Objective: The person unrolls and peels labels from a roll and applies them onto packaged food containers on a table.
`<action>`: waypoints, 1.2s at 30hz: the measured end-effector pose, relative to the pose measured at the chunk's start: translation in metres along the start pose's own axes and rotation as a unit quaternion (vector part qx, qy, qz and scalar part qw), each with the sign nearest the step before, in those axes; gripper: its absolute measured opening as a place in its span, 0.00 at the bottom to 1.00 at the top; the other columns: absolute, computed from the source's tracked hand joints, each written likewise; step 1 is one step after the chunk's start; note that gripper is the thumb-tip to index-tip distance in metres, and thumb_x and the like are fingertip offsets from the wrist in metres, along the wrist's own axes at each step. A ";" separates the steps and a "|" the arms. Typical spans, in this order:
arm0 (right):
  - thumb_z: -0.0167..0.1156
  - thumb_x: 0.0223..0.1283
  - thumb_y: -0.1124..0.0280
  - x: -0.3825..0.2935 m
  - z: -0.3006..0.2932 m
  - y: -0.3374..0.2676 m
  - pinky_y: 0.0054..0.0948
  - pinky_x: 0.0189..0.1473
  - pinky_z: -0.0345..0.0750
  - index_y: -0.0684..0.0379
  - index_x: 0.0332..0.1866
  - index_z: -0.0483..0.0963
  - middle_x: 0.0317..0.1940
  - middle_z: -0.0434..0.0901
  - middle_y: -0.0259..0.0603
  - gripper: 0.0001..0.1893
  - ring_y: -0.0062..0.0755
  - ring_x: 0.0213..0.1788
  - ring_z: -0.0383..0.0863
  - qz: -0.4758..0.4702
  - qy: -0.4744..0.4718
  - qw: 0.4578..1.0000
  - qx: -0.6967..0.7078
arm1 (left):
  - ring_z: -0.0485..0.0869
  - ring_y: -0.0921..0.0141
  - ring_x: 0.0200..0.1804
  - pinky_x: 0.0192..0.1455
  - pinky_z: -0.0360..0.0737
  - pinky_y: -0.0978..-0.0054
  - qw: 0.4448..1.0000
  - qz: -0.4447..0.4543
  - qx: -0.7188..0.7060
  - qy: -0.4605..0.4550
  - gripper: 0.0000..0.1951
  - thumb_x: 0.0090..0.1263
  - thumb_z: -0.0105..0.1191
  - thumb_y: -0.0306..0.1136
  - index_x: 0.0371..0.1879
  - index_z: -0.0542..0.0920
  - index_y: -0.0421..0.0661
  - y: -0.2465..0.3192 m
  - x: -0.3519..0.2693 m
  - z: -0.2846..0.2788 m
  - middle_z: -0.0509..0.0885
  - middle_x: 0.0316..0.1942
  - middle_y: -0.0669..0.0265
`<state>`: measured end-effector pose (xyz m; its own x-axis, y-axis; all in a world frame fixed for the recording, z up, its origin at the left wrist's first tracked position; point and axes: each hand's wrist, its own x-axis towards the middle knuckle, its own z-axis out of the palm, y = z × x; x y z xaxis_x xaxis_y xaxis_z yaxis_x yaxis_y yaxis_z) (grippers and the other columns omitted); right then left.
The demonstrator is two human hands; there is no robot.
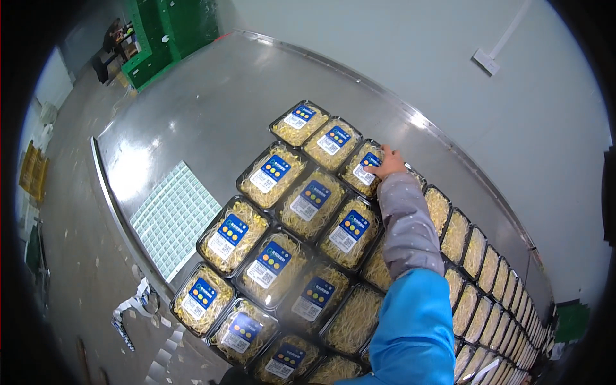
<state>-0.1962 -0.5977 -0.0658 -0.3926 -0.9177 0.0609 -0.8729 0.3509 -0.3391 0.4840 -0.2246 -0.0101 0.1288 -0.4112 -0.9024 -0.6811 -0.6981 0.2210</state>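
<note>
My right hand (389, 163), in a grey dotted cuff and blue sleeve, rests on a clear-topped black plastic tray of bean sprouts (364, 174) in the far row. The thumb touches its blue and white label and the other fingers lie spread at its right edge. Left of it sits another labelled sprout tray (333, 143); closer to me is one more labelled tray (350, 233). Past my forearm, several sprout trays without visible labels (456, 236) stand in tight rows. My left hand is out of view.
The trays stand on a metal table (226, 86) with a raised rim (356, 77) along the wall. A pale green gridded sheet (175, 221) lies near its left edge. Crumpled strips (139, 298) litter the floor. A green panel (168, 38) and a person (113, 36) are farther back.
</note>
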 end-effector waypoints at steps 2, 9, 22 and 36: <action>0.70 0.36 0.61 -0.028 -0.009 -0.017 0.36 0.49 0.69 0.63 0.48 0.68 0.42 0.70 0.48 0.31 0.45 0.49 0.69 -0.041 0.144 0.988 -0.036 | 0.81 0.74 0.36 0.42 0.75 0.76 1.000 0.020 0.007 -0.007 0.18 0.49 0.64 0.41 0.37 0.80 0.46 0.015 -0.010 -0.002 0.83 0.33 0.66; 0.57 0.55 0.68 -0.324 -0.003 -0.153 0.25 0.40 0.72 0.63 0.53 0.63 0.48 0.70 0.44 0.21 0.25 0.42 0.73 -0.457 -0.187 0.738 0.460 | 0.80 0.68 0.38 0.42 0.74 0.74 0.875 0.455 0.128 -0.103 0.16 0.52 0.62 0.39 0.37 0.80 0.47 0.126 -0.024 0.029 0.80 0.36 0.62; 0.62 0.50 0.67 -0.453 -0.067 -0.118 0.21 0.23 0.72 0.65 0.34 0.75 0.22 0.77 0.37 0.12 0.18 0.22 0.76 -0.111 -0.426 0.729 0.524 | 0.72 0.82 0.21 0.22 0.69 0.80 0.916 0.394 -0.073 -0.023 0.11 0.47 0.66 0.33 0.22 0.80 0.39 0.167 -0.071 0.126 0.79 0.17 0.69; 0.67 0.37 0.50 -0.045 -0.065 0.109 0.35 0.47 0.70 0.63 0.45 0.69 0.38 0.76 0.52 0.32 0.45 0.42 0.76 0.015 -0.010 0.989 0.146 | 0.74 0.79 0.21 0.23 0.71 0.80 0.965 0.251 0.064 0.038 0.09 0.54 0.57 0.32 0.30 0.80 0.40 0.054 -0.042 0.114 0.79 0.23 0.68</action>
<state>-0.2927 -0.5056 -0.0446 -0.4079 -0.9126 0.0292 -0.7388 0.3111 -0.5978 0.3596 -0.1781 -0.0021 -0.1916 -0.7246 -0.6621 -0.7544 -0.3229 0.5716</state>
